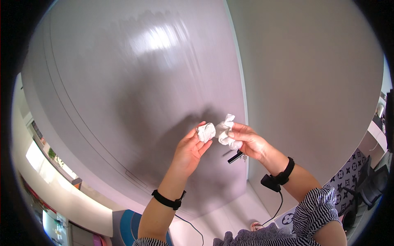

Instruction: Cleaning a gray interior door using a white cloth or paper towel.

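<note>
My left hand (191, 149) holds a small crumpled wad of white tissue or thin cloth (206, 132) between thumb and fingers. Beside it, my right hand (249, 140) pinches a second, looser crumpled white piece (226, 132), its upper end sticking up. The two pieces are very close together; whether they touch is unclear. Behind the hands stands a smooth grey door (147, 101) with a shiny, streaked patch (158, 38) near its top. A black door handle (235, 156) with keys (245, 158) by it shows just below my right hand.
A plain wall (311, 86) stands right of the door. Black straps with cables circle both forearms. At lower right are a black chair (369, 184) and a patterned panel (343, 176). A blue patterned mat (129, 226) lies at lower left, near a pale floor (221, 215).
</note>
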Motion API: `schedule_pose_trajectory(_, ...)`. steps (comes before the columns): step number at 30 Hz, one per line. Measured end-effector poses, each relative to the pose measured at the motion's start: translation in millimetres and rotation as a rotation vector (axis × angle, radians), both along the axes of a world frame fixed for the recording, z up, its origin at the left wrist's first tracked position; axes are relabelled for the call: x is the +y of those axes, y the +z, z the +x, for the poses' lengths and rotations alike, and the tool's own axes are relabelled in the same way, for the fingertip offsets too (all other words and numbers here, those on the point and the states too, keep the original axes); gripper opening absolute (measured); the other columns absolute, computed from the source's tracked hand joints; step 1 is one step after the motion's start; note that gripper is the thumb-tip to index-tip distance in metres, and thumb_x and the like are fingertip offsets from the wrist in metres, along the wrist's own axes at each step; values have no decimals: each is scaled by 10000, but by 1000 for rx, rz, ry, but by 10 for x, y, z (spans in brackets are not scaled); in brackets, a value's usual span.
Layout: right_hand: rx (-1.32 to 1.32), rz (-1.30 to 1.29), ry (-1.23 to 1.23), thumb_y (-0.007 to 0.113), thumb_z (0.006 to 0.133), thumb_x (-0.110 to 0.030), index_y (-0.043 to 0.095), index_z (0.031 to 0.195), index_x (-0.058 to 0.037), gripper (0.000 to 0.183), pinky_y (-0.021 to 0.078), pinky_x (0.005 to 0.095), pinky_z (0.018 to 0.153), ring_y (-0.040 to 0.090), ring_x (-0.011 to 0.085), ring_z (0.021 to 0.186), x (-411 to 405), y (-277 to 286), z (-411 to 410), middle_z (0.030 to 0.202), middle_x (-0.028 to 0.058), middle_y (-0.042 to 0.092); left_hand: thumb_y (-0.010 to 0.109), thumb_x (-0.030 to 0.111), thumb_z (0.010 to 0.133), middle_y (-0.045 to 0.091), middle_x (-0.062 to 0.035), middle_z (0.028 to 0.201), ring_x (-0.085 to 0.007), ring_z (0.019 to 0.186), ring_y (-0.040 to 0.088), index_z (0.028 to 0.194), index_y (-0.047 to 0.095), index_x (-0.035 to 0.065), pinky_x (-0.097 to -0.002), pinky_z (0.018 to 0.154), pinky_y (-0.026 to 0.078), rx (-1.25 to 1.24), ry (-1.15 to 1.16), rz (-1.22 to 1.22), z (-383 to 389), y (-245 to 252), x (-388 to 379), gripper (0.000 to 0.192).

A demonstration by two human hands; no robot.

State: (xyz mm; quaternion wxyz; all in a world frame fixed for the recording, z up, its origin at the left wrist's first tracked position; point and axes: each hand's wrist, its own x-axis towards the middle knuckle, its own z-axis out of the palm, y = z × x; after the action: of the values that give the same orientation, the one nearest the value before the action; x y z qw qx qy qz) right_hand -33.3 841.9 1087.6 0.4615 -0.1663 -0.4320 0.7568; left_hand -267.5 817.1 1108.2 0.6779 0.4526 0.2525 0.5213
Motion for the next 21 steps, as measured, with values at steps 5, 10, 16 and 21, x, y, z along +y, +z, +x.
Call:
schedule_pose_trajectory(5,-125,108,-145,736,923,-177,666,1217,-75,319,514,274,849,669,119,962,-48,25,-65,1088,13,708,461,162,1055,543,-36,1419,-139,1292,537,1482,433,89,-312,1081,448,57,13,-52,119,62,-59,434)
schedule_pose_trajectory(10,-247,186,-273,766,900,-182,727,1081,-70,217,496,261,772,635,76,853,39,-4,-87,951,-8,719,525,164,1036,611,-40,1318,-131,1185,594,1391,552,83,-279,1013,471,178,196,7,184,-66,-48,365)
schedule_pose_trajectory(16,-178,135,-332,732,922,-165,722,1070,-55,185,503,252,764,650,87,822,170,27,15,934,8,725,610,153,999,695,-30,1123,-111,1021,643,1265,650,37,-277,935,497,232,568,82,-3,-44,-19,292)
schedule_pose_trajectory(21,-159,215,-274,732,924,-181,721,1069,-69,183,500,254,767,647,86,846,291,8,-23,953,2,722,664,91,947,706,-52,1093,-158,1029,656,1306,633,70,-260,922,506,841,1012,877,320,-132,-129,361)
